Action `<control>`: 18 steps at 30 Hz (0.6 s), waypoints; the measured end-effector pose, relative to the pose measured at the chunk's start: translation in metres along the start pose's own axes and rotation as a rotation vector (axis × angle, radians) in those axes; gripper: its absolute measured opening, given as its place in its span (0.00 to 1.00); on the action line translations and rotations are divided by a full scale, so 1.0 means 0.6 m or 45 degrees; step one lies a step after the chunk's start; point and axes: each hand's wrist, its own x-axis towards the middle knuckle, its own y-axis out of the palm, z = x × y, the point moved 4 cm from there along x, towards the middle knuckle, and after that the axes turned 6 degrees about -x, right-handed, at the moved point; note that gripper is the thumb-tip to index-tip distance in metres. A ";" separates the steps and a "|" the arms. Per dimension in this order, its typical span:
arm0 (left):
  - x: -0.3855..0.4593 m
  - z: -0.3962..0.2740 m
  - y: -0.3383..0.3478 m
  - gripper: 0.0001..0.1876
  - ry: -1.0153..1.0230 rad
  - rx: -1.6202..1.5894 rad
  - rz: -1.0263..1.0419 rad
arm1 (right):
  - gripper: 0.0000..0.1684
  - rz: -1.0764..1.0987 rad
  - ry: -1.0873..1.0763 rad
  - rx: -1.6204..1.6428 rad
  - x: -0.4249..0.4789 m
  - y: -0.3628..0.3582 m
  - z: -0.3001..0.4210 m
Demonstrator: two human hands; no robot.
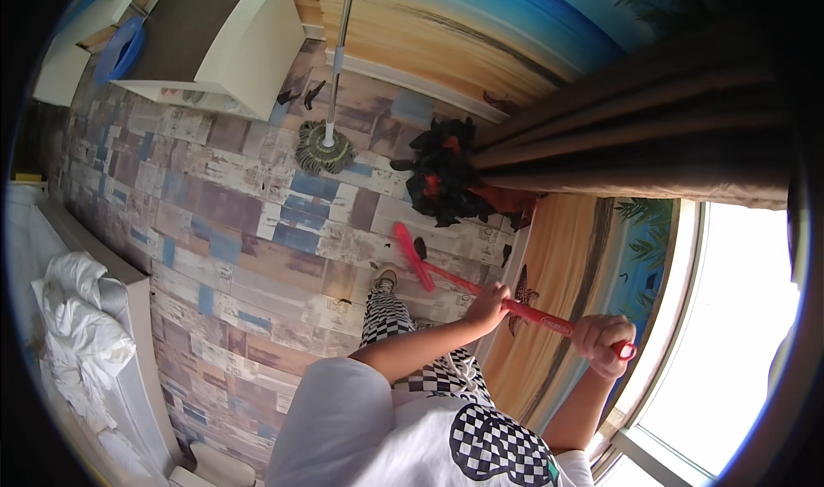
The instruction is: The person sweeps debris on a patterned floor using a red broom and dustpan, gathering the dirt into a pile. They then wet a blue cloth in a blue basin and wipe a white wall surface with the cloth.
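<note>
A red broom (537, 318) slants across in front of my body. My left hand (488, 308) grips its handle partway down, and my right hand (603, 345) is closed around the upper end. The red broom head (413, 257) is slightly blurred and sits low over the floor, just ahead of my shoe (385, 280). Beside it lies a dark leaf-like scrap (420, 247). Beyond the head is a heap of black and red leaf-like pieces (444, 175), partly against the brown curtain (618, 133).
A string mop (325, 147) stands upright on the patchwork plank floor (225, 204). Dark scraps (313, 94) lie near a white cabinet (248, 49). A blue basin (121, 48) is farther left. At left, a bed holds crumpled white bedding (84, 332). A bright window (740, 332) is at right.
</note>
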 end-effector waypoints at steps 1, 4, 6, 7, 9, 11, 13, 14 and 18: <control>0.017 -0.003 0.004 0.13 0.049 0.009 -0.039 | 0.14 0.006 -0.003 -0.005 0.009 -0.001 0.006; 0.058 -0.016 -0.002 0.13 0.124 -0.058 -0.082 | 0.16 0.092 -0.099 -0.110 0.029 0.028 0.020; 0.084 -0.041 -0.020 0.13 0.153 -0.101 -0.079 | 0.19 0.102 -0.149 -0.252 0.040 0.057 0.042; 0.095 -0.061 -0.032 0.13 0.170 -0.117 -0.083 | 0.20 0.161 -0.195 -0.241 0.047 0.064 0.061; 0.103 -0.108 -0.052 0.12 0.168 -0.134 -0.066 | 0.20 0.279 -0.284 -0.223 0.058 0.070 0.100; 0.105 -0.149 -0.073 0.14 0.179 -0.113 -0.056 | 0.19 0.187 -0.296 -0.162 0.048 0.050 0.128; 0.105 -0.159 -0.090 0.14 0.205 -0.067 -0.126 | 0.17 0.147 -0.316 -0.121 0.054 0.040 0.138; 0.110 -0.160 -0.102 0.14 0.217 -0.041 -0.177 | 0.16 0.129 -0.311 -0.084 0.059 0.028 0.132; 0.138 -0.103 -0.136 0.14 0.159 0.119 -0.261 | 0.14 0.023 -0.303 -0.017 0.103 0.020 0.060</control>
